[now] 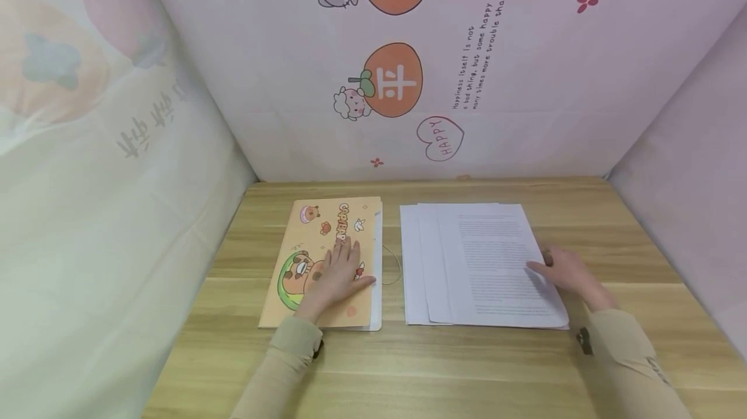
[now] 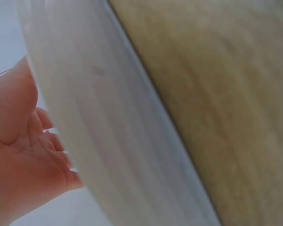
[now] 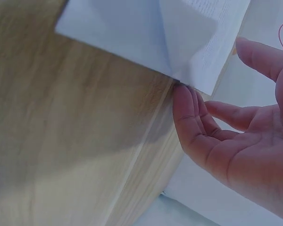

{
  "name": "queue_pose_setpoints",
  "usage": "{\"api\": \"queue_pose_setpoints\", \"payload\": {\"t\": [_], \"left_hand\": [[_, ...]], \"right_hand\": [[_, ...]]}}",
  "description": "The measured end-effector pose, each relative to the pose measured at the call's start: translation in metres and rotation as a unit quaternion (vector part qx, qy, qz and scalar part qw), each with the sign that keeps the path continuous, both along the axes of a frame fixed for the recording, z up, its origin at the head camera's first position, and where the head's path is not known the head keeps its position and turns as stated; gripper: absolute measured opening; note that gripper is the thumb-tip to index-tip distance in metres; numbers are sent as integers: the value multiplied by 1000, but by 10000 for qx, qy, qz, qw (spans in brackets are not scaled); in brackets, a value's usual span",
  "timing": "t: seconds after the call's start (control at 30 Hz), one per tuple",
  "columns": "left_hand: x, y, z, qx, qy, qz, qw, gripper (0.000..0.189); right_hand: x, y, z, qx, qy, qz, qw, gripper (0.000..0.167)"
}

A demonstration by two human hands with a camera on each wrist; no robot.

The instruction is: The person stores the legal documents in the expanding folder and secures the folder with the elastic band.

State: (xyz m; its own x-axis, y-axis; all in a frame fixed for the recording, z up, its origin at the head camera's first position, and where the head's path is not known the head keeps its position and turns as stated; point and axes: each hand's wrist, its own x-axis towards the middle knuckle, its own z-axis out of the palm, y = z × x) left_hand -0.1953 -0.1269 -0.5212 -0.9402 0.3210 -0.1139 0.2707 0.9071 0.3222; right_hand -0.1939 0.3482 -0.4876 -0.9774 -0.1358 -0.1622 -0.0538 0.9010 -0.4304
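Note:
A folder-like booklet (image 1: 274, 305) with an orange capybara cover lies on the left of the table, its pale inner sheets showing along the right edge. My left hand (image 1: 335, 279) rests on the cover with fingers spread. In the left wrist view the palm (image 2: 28, 155) is beside the booklet's pale layered edge (image 2: 108, 122). To the right lies a loose stack of printed paper (image 1: 496, 270), its sheets slightly fanned out. My right hand (image 1: 569, 270) is at the stack's right edge. Its fingertips (image 3: 183, 96) meet the paper edge, the thumb held apart from the fingers.
A thin cord loop (image 1: 399, 270) sticks out from the booklet's right side towards the papers. The wood-grain table (image 1: 443, 373) is bounded by a printed cloth wall (image 1: 513, 140) behind and pale cloth walls left and right.

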Motion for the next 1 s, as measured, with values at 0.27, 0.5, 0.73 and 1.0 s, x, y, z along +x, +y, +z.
{"api": "queue_pose_setpoints", "payload": {"t": [0.27, 0.5, 0.73, 1.0], "left_hand": [[2, 1, 2, 87, 0, 32, 10000, 97], [3, 6, 6, 219, -76, 15, 9997, 99], [2, 10, 6, 89, -88, -22, 9999, 97], [2, 13, 6, -112, -181, -41, 9998, 98]], "right_hand": [[-4, -1, -1, -9, -243, -86, 9997, 48], [-6, -3, 0, -16, -397, -127, 9991, 56], [-8, -8, 1, -143, -553, -179, 9982, 69], [-10, -11, 0, -201, -819, -552, 9949, 75]]}}
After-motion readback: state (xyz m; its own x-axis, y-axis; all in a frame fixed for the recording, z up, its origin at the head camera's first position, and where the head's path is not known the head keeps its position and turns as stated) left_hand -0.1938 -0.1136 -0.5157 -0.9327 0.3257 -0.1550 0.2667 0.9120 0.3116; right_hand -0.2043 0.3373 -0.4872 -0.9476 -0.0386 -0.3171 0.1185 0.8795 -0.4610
